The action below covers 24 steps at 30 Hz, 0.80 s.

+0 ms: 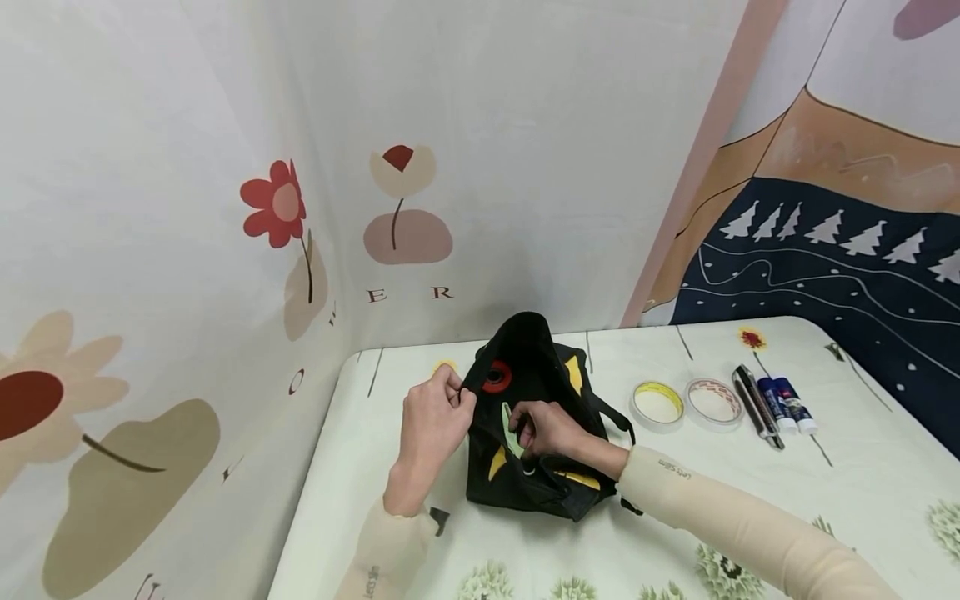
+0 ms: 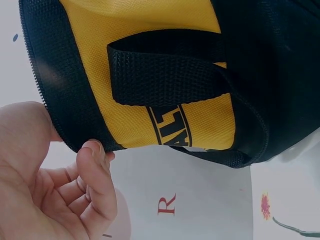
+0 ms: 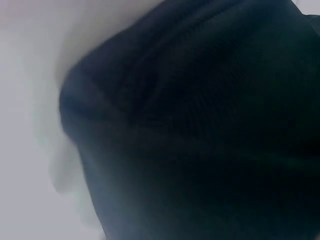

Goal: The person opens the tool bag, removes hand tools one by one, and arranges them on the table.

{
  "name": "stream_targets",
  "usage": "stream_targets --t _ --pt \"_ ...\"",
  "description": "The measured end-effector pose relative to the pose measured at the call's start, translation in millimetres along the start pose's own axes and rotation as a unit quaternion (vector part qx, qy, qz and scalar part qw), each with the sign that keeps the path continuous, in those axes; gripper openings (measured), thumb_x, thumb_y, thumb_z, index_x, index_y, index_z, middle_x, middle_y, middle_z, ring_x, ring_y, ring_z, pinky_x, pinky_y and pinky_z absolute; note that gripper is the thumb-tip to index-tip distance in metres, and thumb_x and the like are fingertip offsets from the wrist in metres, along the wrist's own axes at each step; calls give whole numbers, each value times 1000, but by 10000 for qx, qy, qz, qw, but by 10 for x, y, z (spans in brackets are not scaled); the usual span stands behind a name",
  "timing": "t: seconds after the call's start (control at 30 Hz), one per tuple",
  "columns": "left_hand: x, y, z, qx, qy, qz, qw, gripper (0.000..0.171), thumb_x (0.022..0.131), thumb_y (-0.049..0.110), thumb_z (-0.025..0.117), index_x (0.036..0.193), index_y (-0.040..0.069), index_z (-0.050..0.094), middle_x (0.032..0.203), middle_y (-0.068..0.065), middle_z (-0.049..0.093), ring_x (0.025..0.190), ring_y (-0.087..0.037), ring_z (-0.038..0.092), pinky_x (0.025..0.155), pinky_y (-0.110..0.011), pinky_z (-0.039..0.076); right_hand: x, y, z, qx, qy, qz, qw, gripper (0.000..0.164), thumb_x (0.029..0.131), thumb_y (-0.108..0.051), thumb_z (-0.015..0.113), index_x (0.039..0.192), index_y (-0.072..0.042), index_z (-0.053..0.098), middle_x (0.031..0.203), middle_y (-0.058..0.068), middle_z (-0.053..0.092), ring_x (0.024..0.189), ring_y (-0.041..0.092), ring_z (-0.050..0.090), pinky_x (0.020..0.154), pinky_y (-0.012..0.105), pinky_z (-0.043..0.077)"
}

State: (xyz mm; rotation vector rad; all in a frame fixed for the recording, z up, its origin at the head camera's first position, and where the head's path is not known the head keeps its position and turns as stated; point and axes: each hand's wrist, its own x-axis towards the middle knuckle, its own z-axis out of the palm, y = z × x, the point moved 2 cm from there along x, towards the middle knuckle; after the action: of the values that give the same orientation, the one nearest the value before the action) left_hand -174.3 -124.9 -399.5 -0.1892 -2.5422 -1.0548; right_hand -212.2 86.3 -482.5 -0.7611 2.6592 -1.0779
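A black bag [image 1: 491, 493] with yellow panels stands on the table, its top gaping. My left hand [image 1: 438, 417] pinches the bag's rim on the left side. In the left wrist view, that hand's thumb [image 2: 92, 159] and fingertip meet at the corner of the zippered edge, near a black strap handle [image 2: 167, 75]. My right hand [image 1: 551, 429] reaches into the opening and pinches a flat, light green object [image 1: 512, 427], whose lower end is hidden. A red ring with a dark centre [image 1: 505, 372] lies inside the bag. Dark bag fabric [image 3: 200, 140] fills most of the right wrist view.
Right of the bag on the table [image 1: 675, 500] lie two tape rolls, one with a yellow core [image 1: 657, 425] and one clear [image 1: 718, 426]. Beside them are a box cutter [image 1: 757, 407] and two blue glue sticks [image 1: 793, 403]. A printed fabric wall [image 1: 525, 208] rises behind the table.
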Motion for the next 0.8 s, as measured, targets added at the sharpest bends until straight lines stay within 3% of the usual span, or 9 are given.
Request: stream_targets --t 0.33,0.6,0.8 --pt "-7 -12 3 7 25 22 10000 9 91 6 67 85 12 63 66 5 56 62 -15 54 67 -36 50 -1 17 -19 12 98 47 9999 45 71 10 93 107 -7 74 72 -8 74 66 -2 66 82 27 58" --pt "-18 -14 9 13 51 29 10000 11 92 5 69 85 11 63 67 5 57 62 -15 55 67 -36 50 -12 26 -36 -114 268 180 9994 32 70 7 91 95 -10 82 71 -11 74 69 -2 65 87 29 58" --pt "-22 -14 17 30 64 93 9999 11 92 4 69 85 11 64 66 5 58 61 -14 54 66 -35 49 -39 32 -80 -18 501 159 9986 26 70 7 86 90 -10 84 71 -12 73 68 -4 62 78 21 53"
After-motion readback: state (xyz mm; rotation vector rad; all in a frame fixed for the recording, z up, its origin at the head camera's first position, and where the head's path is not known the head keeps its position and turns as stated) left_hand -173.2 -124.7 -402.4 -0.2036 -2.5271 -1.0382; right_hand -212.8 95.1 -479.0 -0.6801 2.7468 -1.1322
